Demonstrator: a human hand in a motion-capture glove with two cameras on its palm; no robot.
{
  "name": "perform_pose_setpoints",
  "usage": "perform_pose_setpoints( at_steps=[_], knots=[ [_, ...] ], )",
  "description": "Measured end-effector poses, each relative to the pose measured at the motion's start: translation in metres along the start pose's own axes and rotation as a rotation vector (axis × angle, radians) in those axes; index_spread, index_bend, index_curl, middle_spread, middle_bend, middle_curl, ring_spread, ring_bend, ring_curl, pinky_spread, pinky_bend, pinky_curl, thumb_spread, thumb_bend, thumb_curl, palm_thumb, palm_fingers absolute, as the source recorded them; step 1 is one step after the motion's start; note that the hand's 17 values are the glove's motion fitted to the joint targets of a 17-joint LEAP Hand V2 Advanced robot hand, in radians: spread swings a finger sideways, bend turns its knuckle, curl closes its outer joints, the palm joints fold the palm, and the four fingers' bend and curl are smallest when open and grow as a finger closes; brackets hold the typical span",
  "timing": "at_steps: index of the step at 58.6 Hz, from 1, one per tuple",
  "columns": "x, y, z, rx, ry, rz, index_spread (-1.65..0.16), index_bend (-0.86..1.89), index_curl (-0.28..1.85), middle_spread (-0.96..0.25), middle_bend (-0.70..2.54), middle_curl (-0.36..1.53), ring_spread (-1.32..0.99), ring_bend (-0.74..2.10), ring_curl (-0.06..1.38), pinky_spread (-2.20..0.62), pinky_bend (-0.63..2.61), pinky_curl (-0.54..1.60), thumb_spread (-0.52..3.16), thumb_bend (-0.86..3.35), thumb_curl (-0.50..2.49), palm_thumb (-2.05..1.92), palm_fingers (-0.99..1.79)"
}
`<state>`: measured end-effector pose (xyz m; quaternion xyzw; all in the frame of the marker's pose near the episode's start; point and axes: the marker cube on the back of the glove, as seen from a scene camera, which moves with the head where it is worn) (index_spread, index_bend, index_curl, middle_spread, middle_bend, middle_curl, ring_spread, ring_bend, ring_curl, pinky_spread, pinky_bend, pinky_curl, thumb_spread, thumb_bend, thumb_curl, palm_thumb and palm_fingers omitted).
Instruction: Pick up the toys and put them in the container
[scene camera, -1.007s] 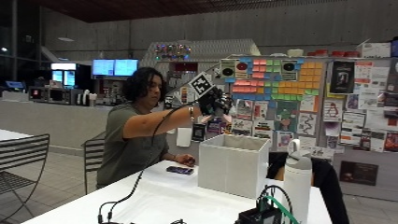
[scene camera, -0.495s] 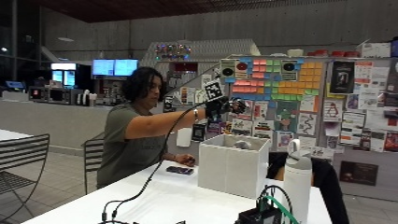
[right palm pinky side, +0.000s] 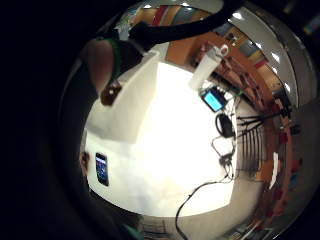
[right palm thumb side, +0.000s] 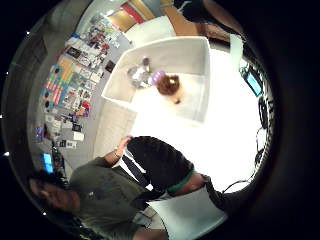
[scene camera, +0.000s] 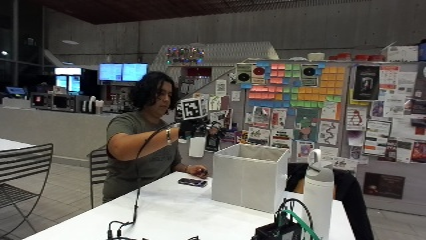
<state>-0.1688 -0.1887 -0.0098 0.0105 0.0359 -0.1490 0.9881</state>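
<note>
The white box container (scene camera: 249, 176) stands on the white table (scene camera: 166, 212) in front of the seated person. My gloved right hand (scene camera: 200, 131) is raised in the air just to the person's side of the container, above its rim, and no toy shows in it. From the thumb side palm view I look down into the container (right palm thumb side: 197, 55): a brown toy (right palm thumb side: 168, 84), a purple toy (right palm thumb side: 157, 76) and a grey toy (right palm thumb side: 136, 75) lie on its floor. The little finger side view shows the container's outer wall (right palm pinky side: 125, 107).
A black phone (scene camera: 192, 182) lies on the table beside the person's bare left hand (scene camera: 198, 172). A white bottle (scene camera: 318, 192) and a small device with cables (scene camera: 283, 231) stand at the near right of the container. A metal chair (scene camera: 23, 175) is at the left.
The hand reached out over the container's opening, then drew back toward the person and came down a little. The container and phone have not moved.
</note>
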Motion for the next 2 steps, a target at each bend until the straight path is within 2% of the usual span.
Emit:
perform_pose_setpoints(
  at_steps=[2],
  knots=[
    [0.0012, 0.0057, 0.0029, -0.014, -0.023, 0.039, -0.42, 0.14, 0.59, -0.19, 0.32, 0.56, -0.25, 0.9, 0.35, 0.01, 0.96, 0.34, 1.02, -0.08, 0.33, -0.09, 0.0]
  ],
)
